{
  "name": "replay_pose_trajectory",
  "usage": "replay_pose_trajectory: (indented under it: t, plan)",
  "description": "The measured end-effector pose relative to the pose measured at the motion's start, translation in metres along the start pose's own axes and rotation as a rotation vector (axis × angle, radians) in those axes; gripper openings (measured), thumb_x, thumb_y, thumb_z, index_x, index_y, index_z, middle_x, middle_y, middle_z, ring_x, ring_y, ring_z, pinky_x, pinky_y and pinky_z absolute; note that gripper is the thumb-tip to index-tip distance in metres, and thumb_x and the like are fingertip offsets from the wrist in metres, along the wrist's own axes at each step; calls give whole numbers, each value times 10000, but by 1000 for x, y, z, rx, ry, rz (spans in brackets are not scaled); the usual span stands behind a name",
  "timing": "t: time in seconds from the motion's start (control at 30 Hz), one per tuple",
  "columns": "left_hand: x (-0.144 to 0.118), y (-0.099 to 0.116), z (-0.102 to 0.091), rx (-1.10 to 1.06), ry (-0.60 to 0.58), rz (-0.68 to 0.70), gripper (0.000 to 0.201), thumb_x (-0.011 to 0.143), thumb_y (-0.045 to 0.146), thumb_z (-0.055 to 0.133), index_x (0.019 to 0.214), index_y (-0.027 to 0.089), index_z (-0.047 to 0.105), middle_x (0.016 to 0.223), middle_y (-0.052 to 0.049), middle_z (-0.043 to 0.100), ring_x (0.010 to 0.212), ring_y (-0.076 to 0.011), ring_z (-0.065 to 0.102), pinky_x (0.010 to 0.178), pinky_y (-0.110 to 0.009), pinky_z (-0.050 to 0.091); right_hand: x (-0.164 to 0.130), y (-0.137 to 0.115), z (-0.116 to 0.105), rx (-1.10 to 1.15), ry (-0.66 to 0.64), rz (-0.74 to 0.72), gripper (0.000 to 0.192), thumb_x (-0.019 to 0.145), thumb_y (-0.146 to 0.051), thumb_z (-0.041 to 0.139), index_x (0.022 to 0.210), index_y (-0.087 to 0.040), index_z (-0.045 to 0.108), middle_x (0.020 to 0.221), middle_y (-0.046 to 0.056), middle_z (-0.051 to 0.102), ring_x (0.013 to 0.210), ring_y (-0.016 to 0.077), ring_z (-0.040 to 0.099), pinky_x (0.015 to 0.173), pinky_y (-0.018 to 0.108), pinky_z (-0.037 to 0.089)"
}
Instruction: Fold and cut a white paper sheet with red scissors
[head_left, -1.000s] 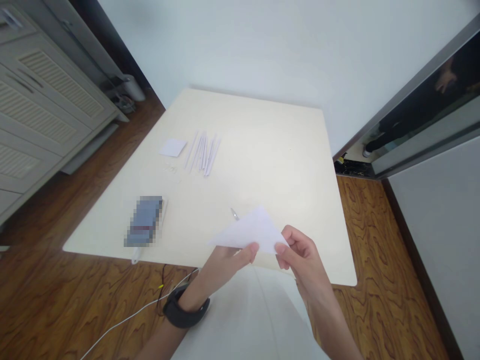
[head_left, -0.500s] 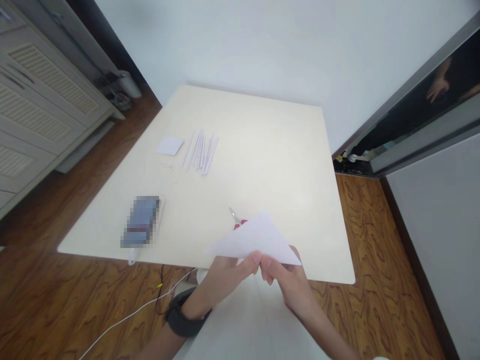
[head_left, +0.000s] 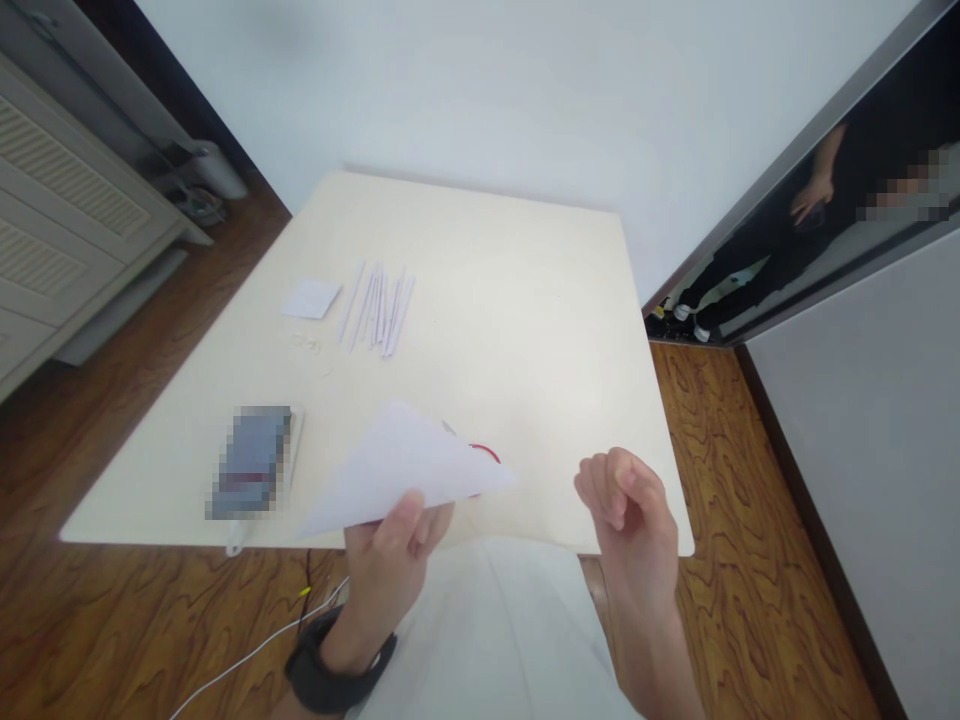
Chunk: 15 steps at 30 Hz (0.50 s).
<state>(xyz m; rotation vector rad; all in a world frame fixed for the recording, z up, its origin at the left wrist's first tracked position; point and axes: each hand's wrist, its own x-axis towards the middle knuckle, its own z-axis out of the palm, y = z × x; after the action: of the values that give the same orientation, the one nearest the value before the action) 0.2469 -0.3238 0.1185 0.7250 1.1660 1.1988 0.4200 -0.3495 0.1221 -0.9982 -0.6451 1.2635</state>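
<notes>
Pinching the paper with just the left hand now, thumb on top near the bottom edge, fingers underneath. Holding it over the near edge of the table, lower middle of the frame, folded into a triangle with one tip pointing right. Right hand hanging loose off to the lower right, fingers curled in, gripping nothing, well apart from the sheet.

Big change from half a second ago: both hands pinching the same bottom edge back then, fingertips nearly touching; right one letting go since and drifting out to the side. Paper also swinging left, so the triangle now sitting lower centre-left instead of centre-right. Looking like a one-handed carry or a re-grip mid-fold, going by that alone.

Peeking out from behind the right tip: scissors, red handle showing, lying on the table. Further up, centre-left: a bunch of paper strips and a small square beside them. Blurred box sitting at lower left near the edge.
</notes>
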Motion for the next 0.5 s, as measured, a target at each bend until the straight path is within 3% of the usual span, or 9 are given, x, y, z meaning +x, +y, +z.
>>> replay_pose_trajectory:
  t: [0.07,0.27,0.33,0.5]
  plan:
    - [0,2,-1,-14,-7,10,392,706,288,620,533,202,279,429,105,199,394,-57,167,387,-178,267,1,-1,0,-27,-36,15,354,905,-248,396,560,-196,339,515,-59,241,520,125,196,514,261,191]
    - [-7,-9,-5,20,-187,-58,390,727,393,665,499,196,418,414,79,308,390,-70,267,382,-222,254,-6,7,28,-175,-458,221,379,727,-464,668,543,-201,468,514,-41,399,500,119,356,510,264,283]
    - [-7,-12,-6,37,-231,-82,335,745,400,664,555,192,483,440,73,352,408,-76,294,389,-221,262,-8,8,33,-241,-470,216,403,730,-468,667,521,-202,448,521,-40,398,508,118,364,518,263,301]
    - [-8,-16,-9,89,-322,-126,226,781,326,665,639,168,589,473,57,449,445,-82,366,442,-223,344,-13,13,31,-283,-318,208,467,877,-327,535,454,-201,381,432,-60,313,431,90,281,464,252,252]
